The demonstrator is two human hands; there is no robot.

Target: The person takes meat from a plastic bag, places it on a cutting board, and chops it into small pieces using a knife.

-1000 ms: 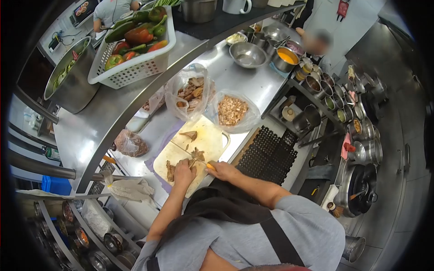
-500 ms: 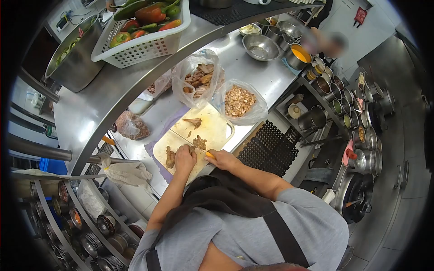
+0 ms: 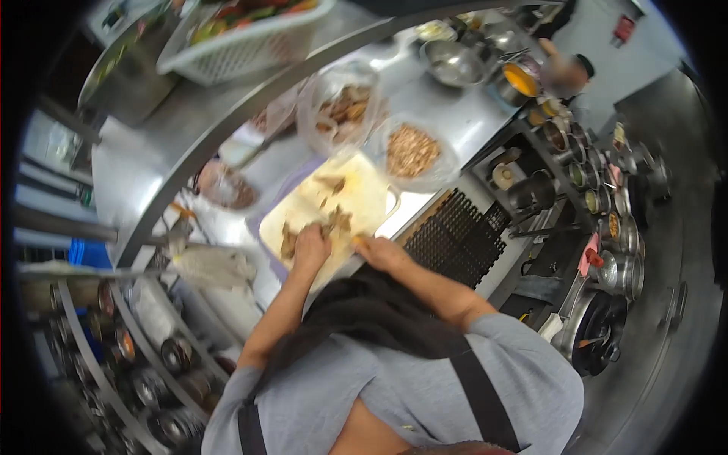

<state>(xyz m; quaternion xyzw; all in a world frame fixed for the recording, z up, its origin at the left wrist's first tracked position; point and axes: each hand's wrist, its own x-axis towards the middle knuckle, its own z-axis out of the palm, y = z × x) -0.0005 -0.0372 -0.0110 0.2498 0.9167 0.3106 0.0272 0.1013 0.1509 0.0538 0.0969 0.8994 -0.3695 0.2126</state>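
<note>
The left hand (image 3: 311, 246) touches meat (image 3: 327, 228) on the cutting board (image 3: 292, 208), its grip too blurred to tell. At its three o'clock, the right hand (image 3: 379, 253) grips a yellow handle (image 3: 357, 241).

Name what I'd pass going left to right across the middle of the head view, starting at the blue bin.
Blue bin, white cloth, left hand, right hand, black mat.

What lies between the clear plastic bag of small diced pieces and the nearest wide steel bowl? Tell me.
Only bare, grey steel counter, seen in the head view.
</note>
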